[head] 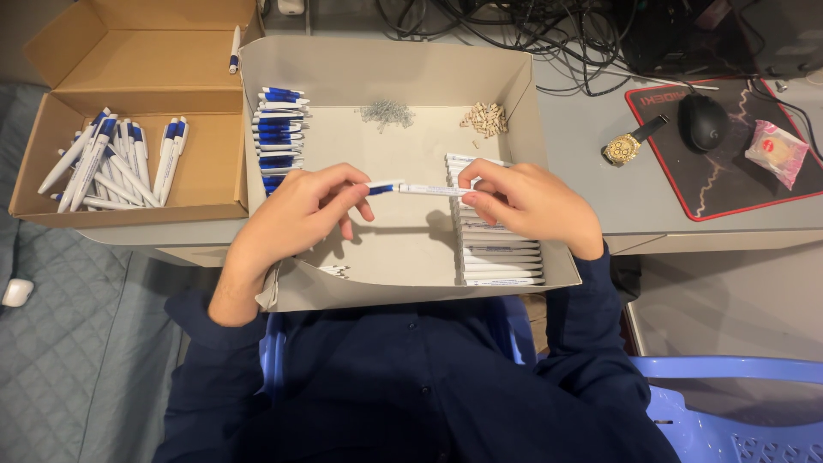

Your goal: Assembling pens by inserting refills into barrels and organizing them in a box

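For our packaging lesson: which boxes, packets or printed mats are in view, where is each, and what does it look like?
Brown cardboard box: far left, lid open, holding blue-and-white pens.
Grey cardboard tray: centre, under both hands, rectangular.
Pink packet: far right, small, clear-edged.
Mouse mat: right, black, red border.

a blue-tipped pen part (380, 187) is pinched by the left hand (296, 214) and a white barrel (433, 189) by the right hand (527, 201), end to end over a grey tray (386, 73); finished pens (111, 163) are heaped in a cardboard box (137, 60) at the left
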